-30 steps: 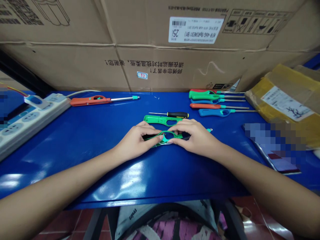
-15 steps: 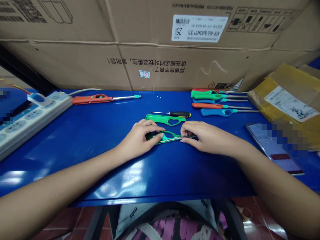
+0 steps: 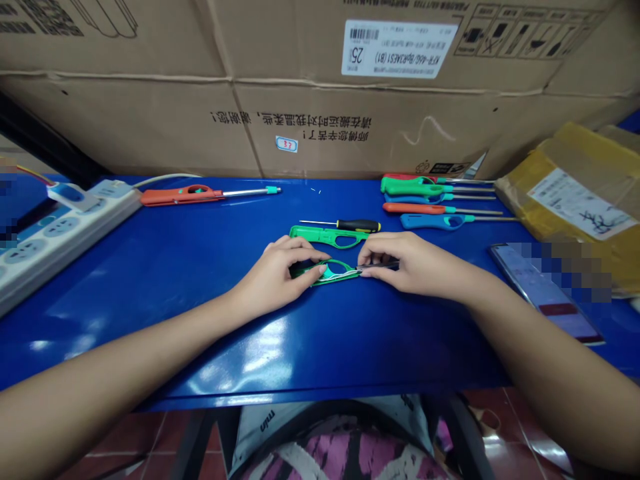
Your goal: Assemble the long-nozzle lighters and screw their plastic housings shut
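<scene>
My left hand (image 3: 287, 270) is closed on the left end of a green lighter shell half (image 3: 335, 280), pressing it to the blue table. Inside this half sit a turquoise trigger piece and a pale wire. My right hand (image 3: 395, 262) pinches a slim dark rod (image 3: 391, 265) with a greyish tip at the shell's right end; the fingers hide its kind. Just behind lies the other green shell half (image 3: 325, 235), apart from the first. A black and yellow screwdriver (image 3: 357, 225) rests beyond it, shaft pointing left.
An orange lighter (image 3: 183, 195) lies at the back left beside a white power strip (image 3: 55, 233). Several coloured lighters (image 3: 433, 222) are lined up at the back right. A phone (image 3: 545, 293) and a yellow-taped parcel (image 3: 565, 170) are on the right. A large carton (image 3: 300, 100) walls off the back.
My right hand's fingers have shifted slightly along the dark rod, and the rod now shows further right beyond them. My left hand keeps its hold on the shell. The view has tilted slightly.
</scene>
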`<state>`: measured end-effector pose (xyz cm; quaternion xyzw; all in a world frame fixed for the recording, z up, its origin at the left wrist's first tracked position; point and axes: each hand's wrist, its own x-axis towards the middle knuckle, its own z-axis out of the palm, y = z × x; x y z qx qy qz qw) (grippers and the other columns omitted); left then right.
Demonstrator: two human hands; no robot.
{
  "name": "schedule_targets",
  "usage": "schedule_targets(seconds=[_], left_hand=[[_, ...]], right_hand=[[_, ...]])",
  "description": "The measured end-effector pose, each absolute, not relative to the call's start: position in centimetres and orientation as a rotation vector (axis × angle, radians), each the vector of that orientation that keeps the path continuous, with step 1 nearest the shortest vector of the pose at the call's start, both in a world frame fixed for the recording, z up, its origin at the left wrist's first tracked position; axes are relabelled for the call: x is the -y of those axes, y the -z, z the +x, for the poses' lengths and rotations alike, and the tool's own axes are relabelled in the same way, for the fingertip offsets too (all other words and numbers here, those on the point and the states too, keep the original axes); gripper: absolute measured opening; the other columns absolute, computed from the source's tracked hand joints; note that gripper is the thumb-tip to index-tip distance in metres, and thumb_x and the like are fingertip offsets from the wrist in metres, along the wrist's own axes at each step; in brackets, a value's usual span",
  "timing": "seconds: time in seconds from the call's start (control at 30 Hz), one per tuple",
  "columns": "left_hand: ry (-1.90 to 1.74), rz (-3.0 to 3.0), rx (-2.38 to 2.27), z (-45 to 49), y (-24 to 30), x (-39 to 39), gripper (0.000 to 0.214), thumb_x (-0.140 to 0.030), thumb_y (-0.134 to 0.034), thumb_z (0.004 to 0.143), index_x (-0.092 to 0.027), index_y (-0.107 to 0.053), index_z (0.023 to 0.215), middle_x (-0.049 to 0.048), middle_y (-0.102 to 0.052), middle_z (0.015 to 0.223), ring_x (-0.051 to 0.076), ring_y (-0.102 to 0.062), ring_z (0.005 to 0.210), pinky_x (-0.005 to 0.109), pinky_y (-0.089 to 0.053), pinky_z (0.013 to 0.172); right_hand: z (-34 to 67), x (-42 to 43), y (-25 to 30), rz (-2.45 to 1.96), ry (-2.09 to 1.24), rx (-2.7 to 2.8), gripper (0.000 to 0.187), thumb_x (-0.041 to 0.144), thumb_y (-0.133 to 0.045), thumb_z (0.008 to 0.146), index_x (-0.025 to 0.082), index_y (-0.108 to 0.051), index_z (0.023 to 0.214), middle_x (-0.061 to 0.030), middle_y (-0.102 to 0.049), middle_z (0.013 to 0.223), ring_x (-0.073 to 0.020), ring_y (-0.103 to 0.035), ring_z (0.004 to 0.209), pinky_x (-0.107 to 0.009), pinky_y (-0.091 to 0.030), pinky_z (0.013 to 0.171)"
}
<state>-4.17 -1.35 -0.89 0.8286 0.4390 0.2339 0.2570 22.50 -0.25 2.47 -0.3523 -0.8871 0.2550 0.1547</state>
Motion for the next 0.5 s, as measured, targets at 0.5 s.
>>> schedule_targets(seconds=[0.5], left_hand=[[-0.659, 2.264, -1.19, -4.16, 0.94, 1.41, 0.023, -0.035, -0.064, 0.095, -0.028, -0.075, 0.114, 0.0042, -0.07, 0.106, 0.023, -0.061, 0.102, 0.041, -0.043, 0.093]], right_hand=[[22.28, 0.84, -2.24, -0.99, -0.44, 2.743, 0.021, 0.022, -0.057, 0.099, 0.019, -0.077, 0.091, -0.0034, -0.072, 0.093, -0.0164, -0.066, 0.08, -0.028, -0.045, 0.07]])
